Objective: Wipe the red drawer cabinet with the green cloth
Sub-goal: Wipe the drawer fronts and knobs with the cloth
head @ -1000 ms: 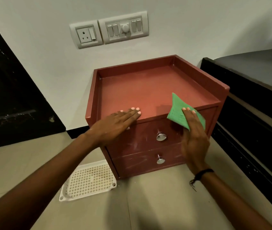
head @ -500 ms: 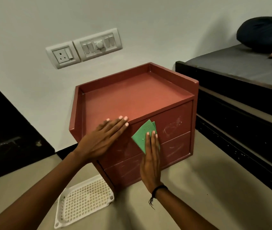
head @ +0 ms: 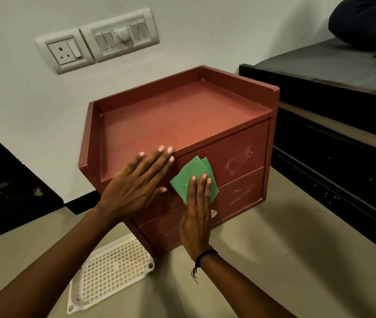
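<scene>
Now | green cloth (head: 188,177) under right hand (head: 196,222) fingers (head: 201,187) | drawer front

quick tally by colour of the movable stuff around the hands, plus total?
Red: 1, drawer cabinet
Green: 1, cloth, pressed flat on the cabinet front by the right hand
White: 1, perforated tray on the floor
Total: 3
The left hand rests on the cabinet's front edge.

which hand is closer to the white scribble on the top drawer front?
Right. The right hand presses the green cloth on the drawer front, just left of the scribble. The left hand lies flat over the cabinet's top front edge, farther left.
</scene>
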The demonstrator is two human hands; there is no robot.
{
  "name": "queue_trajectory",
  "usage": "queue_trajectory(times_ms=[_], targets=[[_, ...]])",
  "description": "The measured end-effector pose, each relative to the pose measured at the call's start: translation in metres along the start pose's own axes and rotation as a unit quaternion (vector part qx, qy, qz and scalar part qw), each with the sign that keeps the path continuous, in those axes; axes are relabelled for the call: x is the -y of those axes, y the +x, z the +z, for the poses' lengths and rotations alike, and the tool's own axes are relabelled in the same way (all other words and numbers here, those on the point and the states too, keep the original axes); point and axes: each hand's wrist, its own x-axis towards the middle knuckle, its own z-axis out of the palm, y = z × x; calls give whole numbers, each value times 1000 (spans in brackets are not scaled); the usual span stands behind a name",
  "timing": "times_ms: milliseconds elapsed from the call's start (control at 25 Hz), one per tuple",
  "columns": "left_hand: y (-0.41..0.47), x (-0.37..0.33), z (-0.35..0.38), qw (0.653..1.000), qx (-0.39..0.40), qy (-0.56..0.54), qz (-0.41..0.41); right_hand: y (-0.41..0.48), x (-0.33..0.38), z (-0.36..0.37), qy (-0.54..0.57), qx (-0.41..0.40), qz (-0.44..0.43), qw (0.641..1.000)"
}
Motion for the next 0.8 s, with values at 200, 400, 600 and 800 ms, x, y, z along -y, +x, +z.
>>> queue_trajectory(times_ms=[200, 400, 600, 800], targets=[[0, 1, -3, 1000, 0, -6, 8, 3, -20, 3, -57, -3, -30, 998], [-3, 6, -5, 997, 12, -69, 21, 20, -24, 3, -35, -34, -29, 998], [-5, 10, -6, 993, 22, -116, 28, 35, -5, -1, 60, -84, 62, 993], [-3, 12, -6, 988, 22, -149, 28, -5, 1, 17, 21, -26, 21, 999]])
